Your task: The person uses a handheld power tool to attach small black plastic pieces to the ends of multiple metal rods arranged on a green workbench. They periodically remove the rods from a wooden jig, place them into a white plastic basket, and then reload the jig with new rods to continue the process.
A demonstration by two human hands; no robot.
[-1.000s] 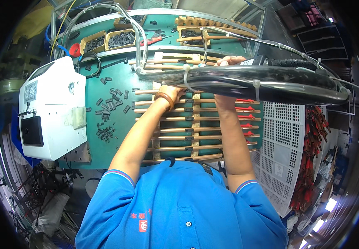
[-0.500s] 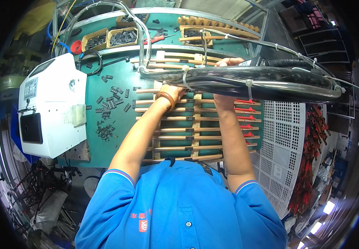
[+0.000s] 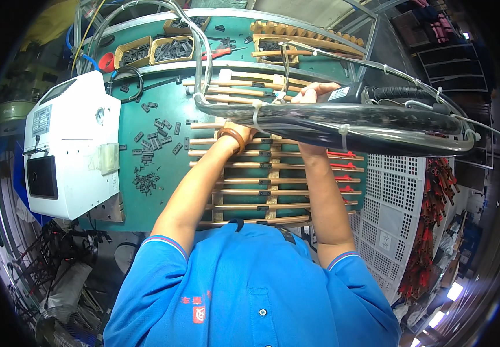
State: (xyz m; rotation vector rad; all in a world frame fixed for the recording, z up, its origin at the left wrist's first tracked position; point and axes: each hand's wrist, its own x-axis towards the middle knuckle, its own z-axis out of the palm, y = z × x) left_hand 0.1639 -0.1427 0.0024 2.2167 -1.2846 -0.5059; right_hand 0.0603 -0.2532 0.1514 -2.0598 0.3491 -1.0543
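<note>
Where both arms reach forward over the green surface [image 3: 163, 168]:
Cable bundle [image 3: 331, 122]: thick, black, tied with white straps, held above the wooden rack [image 3: 261, 179].
Right hand [image 3: 314, 92]: grip closed around the bundle's upper side.
Left hand [image 3: 239, 130]: mostly hidden under the bundle; grip cannot be told; brown band at wrist.
White machine [image 3: 67, 153]: left, well apart.
Small black parts [image 3: 154, 141]: scattered between machine and rack.

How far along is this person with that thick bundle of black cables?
Done: the black cable bundle already carries several white ties. In hand: both hands are on it, the left hand mostly hidden beneath, the right hand gripping near the top. Left: loose thin wires beside it seem not yet gathered in, so it looks partway.
</note>
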